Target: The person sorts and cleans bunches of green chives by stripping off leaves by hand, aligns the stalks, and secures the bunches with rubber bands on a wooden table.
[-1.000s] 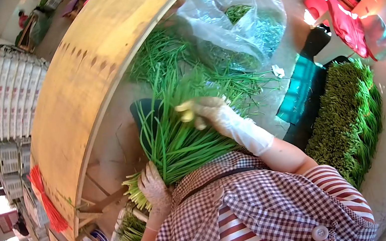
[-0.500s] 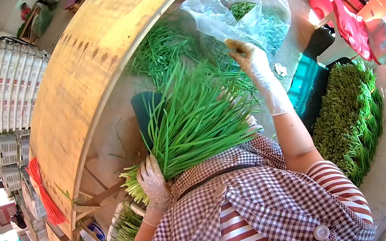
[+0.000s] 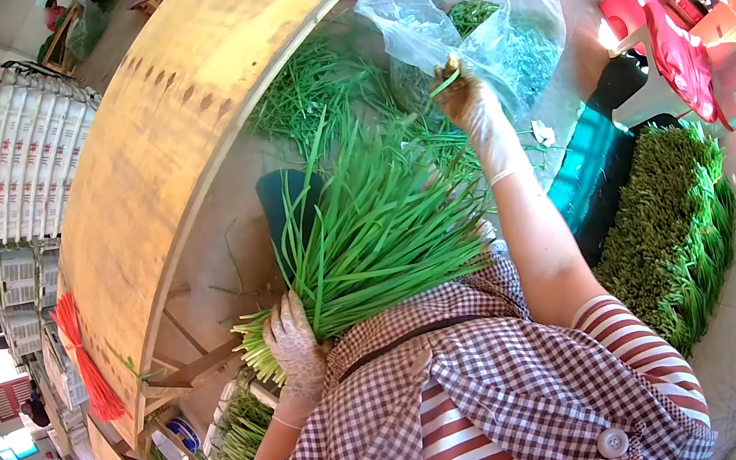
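A large bunch of green garlic chives [image 3: 387,227] lies across my lap, pale stem ends toward the left. My left hand [image 3: 294,338], in a thin whitish glove, is closed over the bunch near those stem ends. Raised beyond the leaf tips, my right hand [image 3: 468,99] wears a glove soiled at the fingers and pinches a green chive leaf. Just past it stands a clear plastic bag [image 3: 391,10] with green trimmings inside. Loose chive leaves [image 3: 303,96] are heaped on the floor below the table edge.
A curved-looking wooden table [image 3: 164,98] runs along my left, with red ties [image 3: 85,357] hanging at its edge. To my right a thick stack of chives [image 3: 667,231] sits beside a dark green sheet [image 3: 581,162]. White crates [image 3: 18,150] are piled at far left.
My right hand has shifted slightly up and left, and a green leaf now shows between its fingers. My left hand stays on the bunch. The view has shifted a little.
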`<state>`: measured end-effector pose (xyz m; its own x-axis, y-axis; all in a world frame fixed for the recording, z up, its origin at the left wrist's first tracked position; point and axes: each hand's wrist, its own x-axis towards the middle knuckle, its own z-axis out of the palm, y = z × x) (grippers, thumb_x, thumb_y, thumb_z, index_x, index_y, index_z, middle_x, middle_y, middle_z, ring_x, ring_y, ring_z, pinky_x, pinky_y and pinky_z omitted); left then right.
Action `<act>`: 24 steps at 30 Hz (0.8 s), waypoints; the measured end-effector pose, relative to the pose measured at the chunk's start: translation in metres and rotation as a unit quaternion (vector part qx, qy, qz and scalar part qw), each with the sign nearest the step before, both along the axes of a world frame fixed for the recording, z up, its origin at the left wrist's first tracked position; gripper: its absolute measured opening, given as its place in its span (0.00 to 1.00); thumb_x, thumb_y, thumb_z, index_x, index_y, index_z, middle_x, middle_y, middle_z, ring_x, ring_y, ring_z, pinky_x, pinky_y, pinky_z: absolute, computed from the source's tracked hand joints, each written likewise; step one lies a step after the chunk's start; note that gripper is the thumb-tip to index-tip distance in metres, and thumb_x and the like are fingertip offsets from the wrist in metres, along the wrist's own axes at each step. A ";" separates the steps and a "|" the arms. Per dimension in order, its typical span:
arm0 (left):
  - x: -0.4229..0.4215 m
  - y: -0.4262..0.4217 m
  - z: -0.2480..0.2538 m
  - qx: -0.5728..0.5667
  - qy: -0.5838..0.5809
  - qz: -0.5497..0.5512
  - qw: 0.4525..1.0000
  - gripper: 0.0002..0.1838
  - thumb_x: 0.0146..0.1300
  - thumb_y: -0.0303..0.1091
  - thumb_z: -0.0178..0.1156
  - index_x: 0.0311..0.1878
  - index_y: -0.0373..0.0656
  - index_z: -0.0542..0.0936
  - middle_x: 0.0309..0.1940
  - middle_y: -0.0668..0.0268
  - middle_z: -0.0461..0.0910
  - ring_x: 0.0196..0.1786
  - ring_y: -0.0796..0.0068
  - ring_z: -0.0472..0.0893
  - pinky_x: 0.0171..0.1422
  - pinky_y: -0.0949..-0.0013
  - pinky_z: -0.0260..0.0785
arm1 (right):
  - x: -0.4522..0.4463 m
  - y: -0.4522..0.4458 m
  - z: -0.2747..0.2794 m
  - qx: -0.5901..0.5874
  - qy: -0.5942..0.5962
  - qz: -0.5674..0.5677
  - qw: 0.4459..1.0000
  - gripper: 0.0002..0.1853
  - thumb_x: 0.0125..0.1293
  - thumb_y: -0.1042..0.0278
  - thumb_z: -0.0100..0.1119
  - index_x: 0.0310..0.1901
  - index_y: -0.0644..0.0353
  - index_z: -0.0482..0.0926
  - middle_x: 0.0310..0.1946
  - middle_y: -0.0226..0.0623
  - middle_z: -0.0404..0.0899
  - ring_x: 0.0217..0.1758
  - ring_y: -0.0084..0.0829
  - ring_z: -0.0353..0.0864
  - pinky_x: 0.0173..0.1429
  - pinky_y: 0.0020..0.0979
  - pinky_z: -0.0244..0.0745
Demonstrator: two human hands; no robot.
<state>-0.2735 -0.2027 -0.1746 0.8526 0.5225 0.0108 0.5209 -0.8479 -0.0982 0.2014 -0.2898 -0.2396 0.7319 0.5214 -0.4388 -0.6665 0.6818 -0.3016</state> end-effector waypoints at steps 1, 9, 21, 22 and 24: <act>0.000 0.000 0.001 -0.012 0.009 0.007 1.000 0.64 0.24 0.38 0.79 0.71 0.38 0.58 0.66 0.57 0.65 0.67 0.56 0.65 0.70 0.51 0.54 | 0.011 -0.010 -0.001 -0.062 -0.040 -0.020 0.997 0.08 0.69 0.63 0.58 0.45 0.57 0.79 0.37 0.34 0.81 0.43 0.34 0.80 0.45 0.34 0.74; 0.021 0.026 0.025 -0.121 -0.068 -0.005 0.990 0.52 0.33 0.38 0.76 0.67 0.38 0.64 0.58 0.52 0.72 0.59 0.51 0.71 0.63 0.52 0.61 | 0.037 -0.084 -0.013 -0.502 -0.418 -0.082 0.753 0.24 0.59 0.74 0.68 0.58 0.63 0.76 0.50 0.36 0.81 0.52 0.27 0.79 0.58 0.27 0.73; 0.156 0.068 0.117 -0.716 -0.152 0.034 0.681 0.34 0.54 0.23 0.70 0.64 0.34 0.68 0.55 0.56 0.79 0.53 0.66 0.82 0.58 0.63 0.77 | -0.210 -0.071 0.089 -0.065 -0.465 0.510 0.721 0.32 0.65 0.54 0.64 0.67 0.59 0.68 0.57 0.39 0.77 0.61 0.31 0.76 0.66 0.34 0.70; 0.171 0.064 0.121 -0.730 -0.140 0.035 0.668 0.35 0.57 0.27 0.69 0.67 0.35 0.65 0.58 0.55 0.77 0.55 0.67 0.80 0.60 0.65 0.75 | -0.211 -0.062 0.065 -0.029 -0.390 0.436 0.810 0.35 0.63 0.53 0.65 0.68 0.59 0.66 0.58 0.38 0.76 0.61 0.31 0.75 0.66 0.34 0.70; 0.198 0.038 0.134 -0.670 -0.175 -0.060 0.719 0.33 0.60 0.32 0.67 0.67 0.35 0.66 0.60 0.55 0.75 0.59 0.66 0.77 0.63 0.65 0.72 | -0.203 -0.044 0.078 -0.004 -0.303 0.301 0.904 0.40 0.58 0.49 0.69 0.67 0.60 0.66 0.58 0.37 0.76 0.60 0.31 0.76 0.65 0.34 0.70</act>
